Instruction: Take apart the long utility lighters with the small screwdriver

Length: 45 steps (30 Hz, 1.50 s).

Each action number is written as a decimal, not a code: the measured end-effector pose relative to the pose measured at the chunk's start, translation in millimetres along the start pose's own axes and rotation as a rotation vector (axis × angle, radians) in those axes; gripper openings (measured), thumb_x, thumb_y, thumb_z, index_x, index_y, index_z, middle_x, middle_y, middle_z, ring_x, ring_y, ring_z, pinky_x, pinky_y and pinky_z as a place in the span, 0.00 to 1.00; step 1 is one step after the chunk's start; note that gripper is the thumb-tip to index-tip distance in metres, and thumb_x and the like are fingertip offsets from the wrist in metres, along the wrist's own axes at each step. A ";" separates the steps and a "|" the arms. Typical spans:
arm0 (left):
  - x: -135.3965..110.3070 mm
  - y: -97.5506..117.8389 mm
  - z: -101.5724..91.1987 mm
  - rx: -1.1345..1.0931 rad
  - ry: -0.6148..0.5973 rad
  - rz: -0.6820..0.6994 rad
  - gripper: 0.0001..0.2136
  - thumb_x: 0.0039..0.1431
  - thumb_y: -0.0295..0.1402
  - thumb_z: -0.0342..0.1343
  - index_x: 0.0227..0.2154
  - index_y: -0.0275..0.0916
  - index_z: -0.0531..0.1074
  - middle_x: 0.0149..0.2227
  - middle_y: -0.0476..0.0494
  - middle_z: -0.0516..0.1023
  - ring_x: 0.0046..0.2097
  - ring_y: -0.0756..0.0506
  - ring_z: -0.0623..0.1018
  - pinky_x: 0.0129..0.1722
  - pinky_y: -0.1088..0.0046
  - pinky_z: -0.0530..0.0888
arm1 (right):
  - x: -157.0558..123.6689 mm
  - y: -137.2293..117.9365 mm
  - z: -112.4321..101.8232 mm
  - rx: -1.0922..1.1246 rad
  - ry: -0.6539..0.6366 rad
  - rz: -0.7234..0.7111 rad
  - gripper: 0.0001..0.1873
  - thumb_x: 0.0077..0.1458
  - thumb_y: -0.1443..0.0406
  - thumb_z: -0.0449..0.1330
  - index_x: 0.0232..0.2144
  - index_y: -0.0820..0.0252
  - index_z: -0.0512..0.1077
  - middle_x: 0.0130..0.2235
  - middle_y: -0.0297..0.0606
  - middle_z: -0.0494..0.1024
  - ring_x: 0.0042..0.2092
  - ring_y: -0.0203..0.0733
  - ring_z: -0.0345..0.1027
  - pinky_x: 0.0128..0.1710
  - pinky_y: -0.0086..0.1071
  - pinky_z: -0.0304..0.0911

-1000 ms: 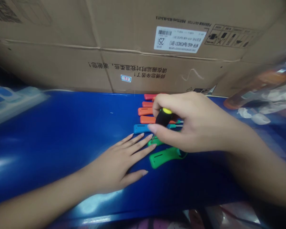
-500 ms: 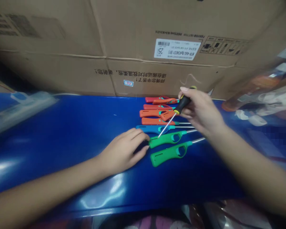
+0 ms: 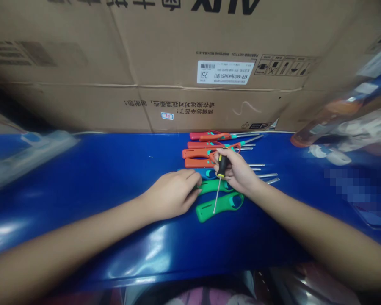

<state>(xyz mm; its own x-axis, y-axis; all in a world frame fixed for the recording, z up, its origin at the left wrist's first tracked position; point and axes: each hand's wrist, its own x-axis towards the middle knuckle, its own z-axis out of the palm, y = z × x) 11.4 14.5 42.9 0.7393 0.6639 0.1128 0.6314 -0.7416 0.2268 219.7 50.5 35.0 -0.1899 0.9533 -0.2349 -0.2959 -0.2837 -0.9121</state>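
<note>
Screwdriver [image 3: 222, 166] handle sits wrapped in the right hand [image 3: 237, 168], its tip below that grip, over the nearer green lighter [image 3: 211, 209]; contact is unclear. The hand hides part of the farther green lighter [image 3: 211, 186], whose end disappears beneath the curled left hand [image 3: 174, 192]; I cannot tell whether it pinches. Beyond the grip, orange lighters [image 3: 195, 153] partly overlap, before a cardboard box [image 3: 98, 106].

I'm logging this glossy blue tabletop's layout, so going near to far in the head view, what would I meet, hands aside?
Closer green plastic long-nosed lighter, farther green plastic long-nosed lighter, blue plastic long-nosed lighter, nearest orange plastic long-nosed lighter, large brown cardboard box.
</note>
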 end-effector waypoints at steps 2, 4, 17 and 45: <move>0.5 1.1 -1.1 0.016 -0.003 -0.004 0.05 0.68 0.32 0.48 0.38 0.38 0.67 0.37 0.43 0.75 0.37 0.44 0.76 0.35 0.68 0.73 | -0.6 -0.3 -0.2 0.013 -0.004 0.003 0.16 0.50 0.55 0.64 0.24 0.59 0.66 0.18 0.27 0.66 0.16 0.23 0.42 0.13 0.19 0.37; 1.3 1.9 -1.9 0.040 -0.013 -0.003 0.05 0.68 0.32 0.48 0.38 0.38 0.67 0.37 0.43 0.75 0.36 0.44 0.76 0.34 0.68 0.73 | -0.4 -0.2 -0.4 0.019 -0.003 0.004 0.15 0.50 0.55 0.64 0.25 0.60 0.67 0.18 0.27 0.66 0.16 0.23 0.42 0.13 0.19 0.37; 4.8 4.7 -7.2 0.063 -0.084 0.020 0.03 0.65 0.32 0.51 0.36 0.39 0.66 0.37 0.44 0.76 0.36 0.43 0.76 0.33 0.66 0.72 | 1.8 2.9 -0.7 0.030 -0.002 -0.016 0.15 0.46 0.56 0.65 0.23 0.60 0.67 0.16 0.25 0.62 0.14 0.22 0.41 0.12 0.19 0.36; 22.4 -5.0 -2.3 0.455 -0.090 0.271 0.05 0.63 0.30 0.52 0.34 0.35 0.70 0.33 0.40 0.78 0.33 0.39 0.79 0.33 0.62 0.74 | 1.9 4.6 -1.2 -0.013 0.006 -0.044 0.16 0.48 0.55 0.64 0.23 0.59 0.66 0.18 0.28 0.66 0.15 0.23 0.42 0.12 0.20 0.37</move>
<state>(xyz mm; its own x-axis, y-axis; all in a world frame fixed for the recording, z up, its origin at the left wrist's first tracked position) 24.3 33.3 46.5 0.8944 0.4467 0.0213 0.4380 -0.8653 -0.2436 219.1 51.1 30.0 -0.1708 0.9656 -0.1962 -0.2918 -0.2398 -0.9259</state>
